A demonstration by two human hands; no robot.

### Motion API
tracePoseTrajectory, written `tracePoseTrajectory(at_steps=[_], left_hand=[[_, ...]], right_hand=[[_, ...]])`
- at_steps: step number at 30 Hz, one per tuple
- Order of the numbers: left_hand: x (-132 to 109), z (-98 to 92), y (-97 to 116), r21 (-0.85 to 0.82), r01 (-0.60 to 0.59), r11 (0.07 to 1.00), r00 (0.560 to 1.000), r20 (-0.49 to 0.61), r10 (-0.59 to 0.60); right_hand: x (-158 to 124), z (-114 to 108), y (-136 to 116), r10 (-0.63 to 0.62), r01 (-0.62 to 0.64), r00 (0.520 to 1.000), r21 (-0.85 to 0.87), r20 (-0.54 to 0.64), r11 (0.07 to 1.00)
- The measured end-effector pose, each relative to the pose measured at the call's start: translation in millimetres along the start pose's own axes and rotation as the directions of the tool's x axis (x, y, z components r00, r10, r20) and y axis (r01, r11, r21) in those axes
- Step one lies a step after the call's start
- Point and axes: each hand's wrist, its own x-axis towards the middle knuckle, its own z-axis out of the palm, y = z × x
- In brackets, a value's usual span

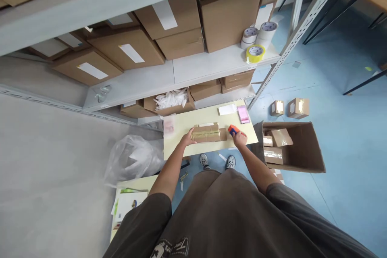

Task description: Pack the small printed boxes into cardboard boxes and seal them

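Observation:
A cardboard box (206, 134) with shiny tape along it lies on the pale yellow table (181, 151), and a brown flap sticks out at its right end. My left hand (188, 137) grips the box's left end, thumb on the near side and fingers toward the far side. In my right hand (240, 138) is an orange-red and blue tape dispenser (233, 130), held just right of the flap. Fingers wrap its handle, hiding part of it. Whether tape runs from it to the box is too small to tell.
White paper (227, 109) and a pink pad (243, 114) lie at the table's back right. A large open carton (305, 149) with several small boxes stands right. Shelving (208, 58) with cartons and tape rolls (255, 52) rises behind. A plastic bag (133, 157) sits left.

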Motion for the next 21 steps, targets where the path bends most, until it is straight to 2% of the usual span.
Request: tracePoseTrajectory(at_steps=[3, 5, 7, 9, 11, 12, 13, 16, 21], left_hand=[[1, -0.3, 3, 0.056, 0.057, 0.997, 0.998, 0.003, -0.057], [2, 0.3, 4, 0.071, 0.074, 0.995, 0.997, 0.005, -0.075], [3, 1.3, 2, 0.087, 0.078, 0.993, 0.997, 0.006, -0.079], [5, 2.4, 1, 0.1, 0.073, 0.992, 0.997, 0.008, -0.074], [6, 3.1, -1, 0.092, 0.058, 0.994, 0.998, 0.012, -0.06], [7, 3.3, -2, 0.082, 0.051, 0.995, 0.999, 0.015, -0.052], [7, 3.3, -2, 0.073, 0.045, 0.996, 0.999, 0.017, -0.046], [8, 3.0, -4, 0.054, 0.048, 0.997, 0.998, 0.031, -0.049], [5, 9.7, -8, -0.018, 0.0, 1.0, 0.999, 0.048, 0.001]], right_hand=[[11, -2, 18, 0.061, -0.064, 0.998, 0.096, 0.032, 0.993], [14, -4, 20, 0.089, -0.096, 0.994, 0.122, 0.062, 0.988], [13, -5, 13, 0.083, -0.088, 0.996, 0.144, 0.038, 0.986], [7, -2, -2, 0.02, -0.02, 1.0, 0.191, 0.0, 0.981], [-4, 6, -22, -0.115, 0.112, 0.993, 0.281, -0.006, 0.953], [-10, 12, -33, -0.232, 0.209, 0.973, 0.394, 0.009, 0.895], [-16, 18, -43, -0.325, 0.255, 0.944, 0.506, 0.053, 0.824], [-27, 34, -62, -0.443, 0.263, 0.892, 0.687, 0.094, 0.677], [-25, 33, -59, -0.38, 0.128, 0.907, 0.744, 0.179, 0.656]])
